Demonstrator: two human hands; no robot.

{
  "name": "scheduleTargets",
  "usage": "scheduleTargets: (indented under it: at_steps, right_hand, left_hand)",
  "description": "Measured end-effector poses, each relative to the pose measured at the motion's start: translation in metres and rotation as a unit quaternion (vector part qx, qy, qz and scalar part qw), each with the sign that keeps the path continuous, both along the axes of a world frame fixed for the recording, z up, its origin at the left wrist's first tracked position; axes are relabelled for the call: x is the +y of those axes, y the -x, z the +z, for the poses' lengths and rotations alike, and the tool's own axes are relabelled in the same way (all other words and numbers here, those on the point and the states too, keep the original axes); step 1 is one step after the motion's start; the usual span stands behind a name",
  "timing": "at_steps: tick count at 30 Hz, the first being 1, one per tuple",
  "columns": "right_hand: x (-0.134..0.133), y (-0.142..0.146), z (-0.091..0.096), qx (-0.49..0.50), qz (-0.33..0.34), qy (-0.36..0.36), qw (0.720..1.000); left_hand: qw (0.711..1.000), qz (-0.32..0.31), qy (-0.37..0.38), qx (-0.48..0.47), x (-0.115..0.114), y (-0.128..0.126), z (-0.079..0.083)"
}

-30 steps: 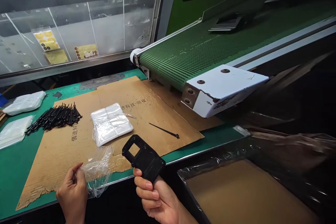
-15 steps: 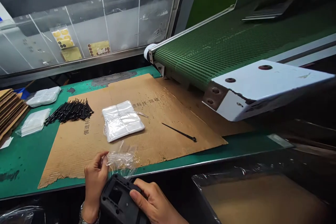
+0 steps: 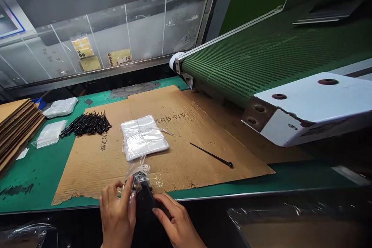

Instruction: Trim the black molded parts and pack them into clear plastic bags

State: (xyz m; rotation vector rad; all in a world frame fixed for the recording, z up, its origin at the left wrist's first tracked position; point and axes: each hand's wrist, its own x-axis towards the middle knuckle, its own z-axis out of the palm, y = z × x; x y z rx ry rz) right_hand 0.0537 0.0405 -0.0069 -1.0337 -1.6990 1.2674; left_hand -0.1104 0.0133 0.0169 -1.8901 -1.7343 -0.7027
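Observation:
My left hand [image 3: 117,213] has its fingers closed on the left side of a clear plastic bag [image 3: 142,168]. My right hand [image 3: 178,219] grips a black plastic housing [image 3: 146,197], whose kind I cannot make out. The housing's far end is at the bag's mouth and seems partly inside it. Just beyond them, a tied stack of clear bags [image 3: 145,139] lies on a cardboard sheet [image 3: 186,174]. One thin black rod with a thicker end [image 3: 211,155] rests to the right. A pile of similar black rods [image 3: 87,124] lies at the left.
A green conveyor belt [image 3: 232,66] with a white end block [image 3: 316,104] rises at the right, over the green table [image 3: 95,201]. On the left are stacked cardboard sheets [image 3: 17,128] and two more bag stacks, one nearer [image 3: 50,133]. A plastic-lined box [image 3: 279,224] stands below the table edge.
The black housing has tilted and moved forward to the bag, its end now at the mouth. My left hand has turned, fingers forward along the bag. The whole view has shifted slightly.

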Motion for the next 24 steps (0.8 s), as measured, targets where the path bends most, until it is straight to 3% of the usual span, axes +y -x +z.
scheduleTargets:
  at_steps: [3, 5, 9, 12, 17, 19, 22, 24]
  right_hand:
    - [0.001, 0.005, -0.002, 0.042, -0.004, 0.018, 0.999]
    - [0.003, 0.009, -0.006, 0.097, -0.04, 0.078, 0.991]
    - [0.008, 0.015, -0.012, 0.156, -0.083, 0.166, 0.97]
    - [0.009, 0.018, -0.012, 0.158, -0.091, 0.148, 0.972]
    - [0.007, 0.023, -0.017, 0.139, -0.087, 0.093, 0.982]
    - [0.006, 0.024, -0.02, 0.123, -0.081, 0.068, 0.987]
    - [0.007, 0.026, -0.019, 0.13, -0.073, 0.055, 0.987]
    - [0.009, 0.028, -0.014, 0.173, -0.071, 0.084, 0.979]
  left_hand:
    - [0.993, -0.114, 0.002, -0.025, 0.008, -0.01, 0.01]
    - [0.985, -0.161, 0.001, -0.064, 0.009, -0.016, 0.011]
    - [0.988, -0.11, 0.001, -0.106, 0.007, -0.013, 0.002]
    - [0.996, -0.047, 0.047, -0.062, 0.007, -0.005, 0.001]
    - [0.994, 0.002, 0.111, 0.003, 0.009, -0.001, 0.012]
    - [0.994, 0.013, 0.105, -0.001, 0.011, -0.002, 0.016]
    - [0.996, -0.069, 0.055, -0.015, 0.01, -0.009, 0.016]
    - [0.989, -0.144, 0.023, -0.023, 0.008, -0.014, 0.013]
